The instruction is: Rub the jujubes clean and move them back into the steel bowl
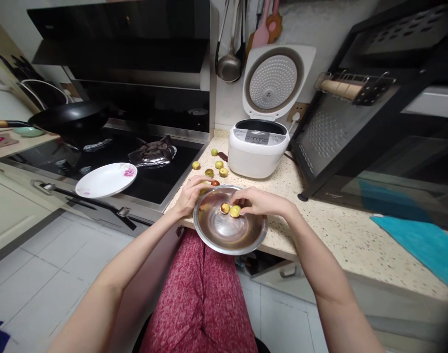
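Fingertips of my right hand (259,201) pinch small yellow-green fruit (235,211) over steel bowl (212,235), second, browner fruit (224,208) just beside it; held low inside, likely so bits drop in. My left hand (192,193) curls on bowl's far-left rim, probably steadying; grip on reddish fruit (215,183) there, cannot tell. Fruits glossy, round, mottled brown. More loose fruits (219,164) on counter behind bowl, before rice cooker (257,147), lid up. White plate (106,180) left of bowl on stove.
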Demonstrator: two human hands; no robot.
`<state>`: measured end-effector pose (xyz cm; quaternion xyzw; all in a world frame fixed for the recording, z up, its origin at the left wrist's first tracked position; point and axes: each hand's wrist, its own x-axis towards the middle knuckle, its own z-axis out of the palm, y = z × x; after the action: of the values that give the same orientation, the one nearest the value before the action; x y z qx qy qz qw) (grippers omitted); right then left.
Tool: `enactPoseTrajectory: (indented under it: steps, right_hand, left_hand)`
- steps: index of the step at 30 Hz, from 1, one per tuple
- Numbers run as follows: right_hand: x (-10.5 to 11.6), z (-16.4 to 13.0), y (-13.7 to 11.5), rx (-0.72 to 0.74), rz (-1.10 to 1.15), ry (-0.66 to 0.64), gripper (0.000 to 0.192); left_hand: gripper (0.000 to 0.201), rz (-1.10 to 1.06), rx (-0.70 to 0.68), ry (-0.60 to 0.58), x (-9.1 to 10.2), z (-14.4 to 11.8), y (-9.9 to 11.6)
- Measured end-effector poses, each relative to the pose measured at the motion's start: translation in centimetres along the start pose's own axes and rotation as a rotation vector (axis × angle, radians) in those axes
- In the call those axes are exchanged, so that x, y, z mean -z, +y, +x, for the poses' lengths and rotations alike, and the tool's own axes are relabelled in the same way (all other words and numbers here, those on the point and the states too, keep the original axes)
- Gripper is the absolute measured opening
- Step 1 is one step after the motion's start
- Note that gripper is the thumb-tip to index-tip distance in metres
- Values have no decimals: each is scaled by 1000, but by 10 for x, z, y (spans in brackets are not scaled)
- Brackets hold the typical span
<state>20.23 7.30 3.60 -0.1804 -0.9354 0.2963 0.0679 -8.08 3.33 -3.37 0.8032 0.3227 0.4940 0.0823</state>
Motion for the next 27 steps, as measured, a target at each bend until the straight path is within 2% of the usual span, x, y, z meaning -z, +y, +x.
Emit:
enactPoseTrajectory:
  steps: [6, 13, 15, 18, 22, 25, 27]
  right_hand:
    - [3, 0, 2, 57, 4, 70, 23]
    - [3, 3, 9, 96, -9, 326, 17]
    - [2, 5, 11, 95, -17, 362, 18]
    - [-1, 7, 14, 91, -40, 393, 19]
    - [-5, 9, 17, 95, -46, 444, 18]
    - [-7, 10, 18, 86, -58, 487, 18]
    - [-8, 11, 18, 89, -71, 503, 18]
  left_hand:
    - [69, 38, 35, 12, 0, 0, 1]
    - [40, 95, 243, 239, -2, 4, -3]
    - [35, 99, 311, 217, -2, 3, -9]
    - [34, 20, 395, 121, -1, 2, -16]
    - [34, -30, 444, 27, -2, 1, -20]
    - [34, -25, 441, 18, -2, 2, -21]
    - [35, -2, 429, 54, -1, 4, -24]
